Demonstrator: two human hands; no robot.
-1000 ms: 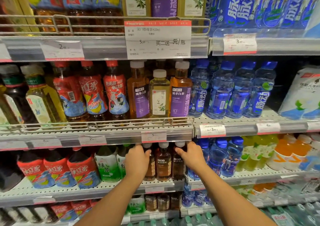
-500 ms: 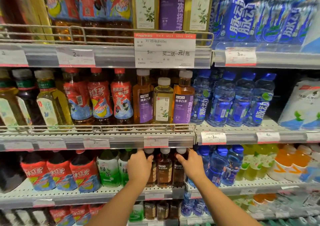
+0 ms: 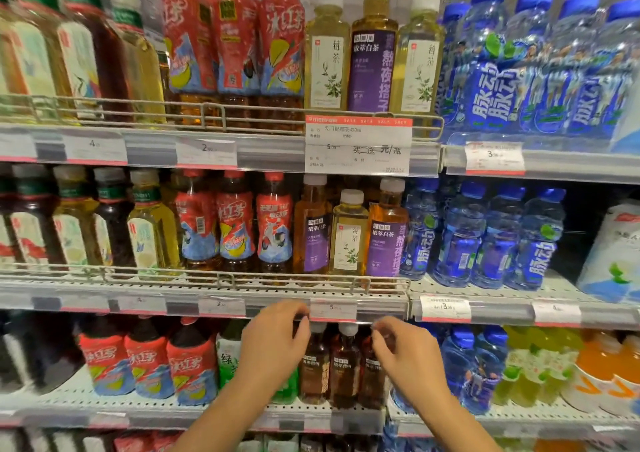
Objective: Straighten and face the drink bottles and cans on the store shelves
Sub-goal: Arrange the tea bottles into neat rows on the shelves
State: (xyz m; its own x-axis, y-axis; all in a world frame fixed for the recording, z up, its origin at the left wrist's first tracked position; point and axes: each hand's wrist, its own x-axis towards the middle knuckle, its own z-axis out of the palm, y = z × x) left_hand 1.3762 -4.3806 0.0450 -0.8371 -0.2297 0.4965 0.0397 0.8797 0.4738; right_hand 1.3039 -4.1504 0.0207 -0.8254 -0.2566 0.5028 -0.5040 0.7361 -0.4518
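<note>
While both arms reach to the lower shelf (image 3: 194, 411), the left hand (image 3: 273, 344) and right hand (image 3: 403, 354) hover with loosely curled fingers before three dark tea bottles (image 3: 343, 365), seemingly gripping nothing.

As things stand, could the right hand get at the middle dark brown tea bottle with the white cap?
Probably yes. The right hand hovers just beside the middle dark brown tea bottle, which stands at the open shelf front with nothing before it.

Three dark brown tea bottles (image 3: 344, 365) stand upright side by side, labels facing outward.
</note>
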